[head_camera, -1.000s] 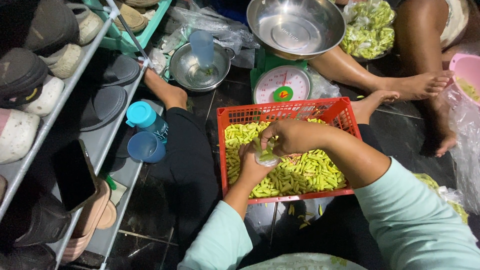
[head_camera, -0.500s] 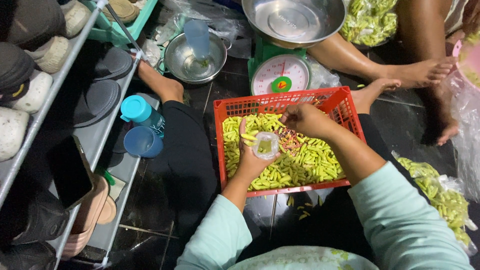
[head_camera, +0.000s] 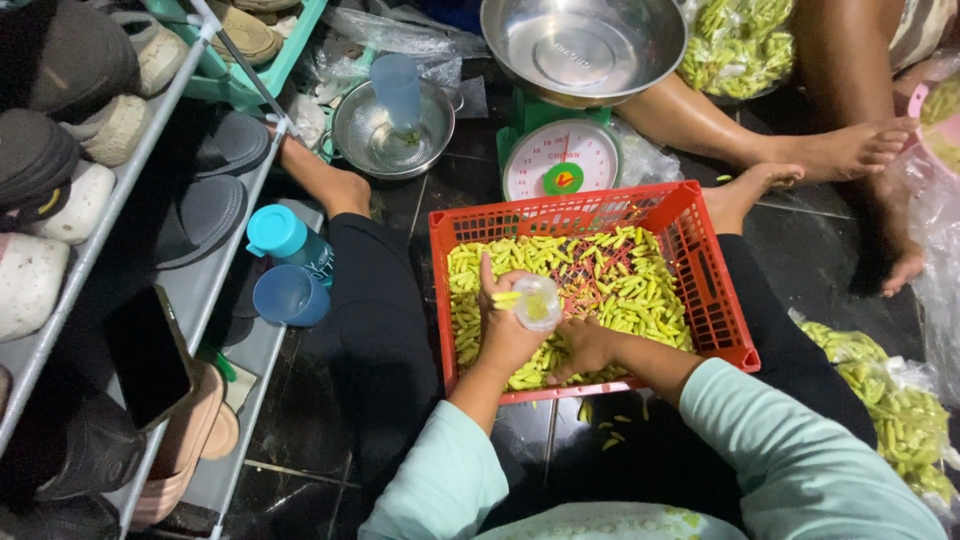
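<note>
Head view, looking straight down. Red basket (head_camera: 735, 310) on the dark floor between the knees, holding a layer of yellow-green sticks (head_camera: 620, 290). Left hand (head_camera: 505, 335) raised over the basket's near left part, fingers closed round a small clear bag (head_camera: 538, 302), thumb up, a few sticks pinched at the bag's mouth. Bag above the pile, just beside the right hand, with only a little inside. Right hand (head_camera: 585, 345) low in the sticks by the near rim, fingers curled down into them; cannot tell whether anything is gripped. A few stray pieces (head_camera: 600, 425) on the floor just outside the near rim.

Beyond the basket, touching its far wall or nearly so: green scale (head_camera: 563, 160) with a steel bowl (head_camera: 585, 45) on top. Left of the scale, a strainer (head_camera: 392, 130) with a pale cup (head_camera: 397, 90) standing in it. On the shelf (head_camera: 230, 420) to the left, a blue bottle (head_camera: 288, 240), a blue cup (head_camera: 290, 295) and a phone (head_camera: 150, 355), shoes above. Filled bags (head_camera: 890, 400) at the right; another person's feet (head_camera: 850, 150) at top right.

Judging by the hands: bag-filling under way, early, with one scoop being gathered. Called for next: a loose fistful lifted clear of the pile, bag mouth held wide and upright, the drop made over the basket so strays fall back in.
</note>
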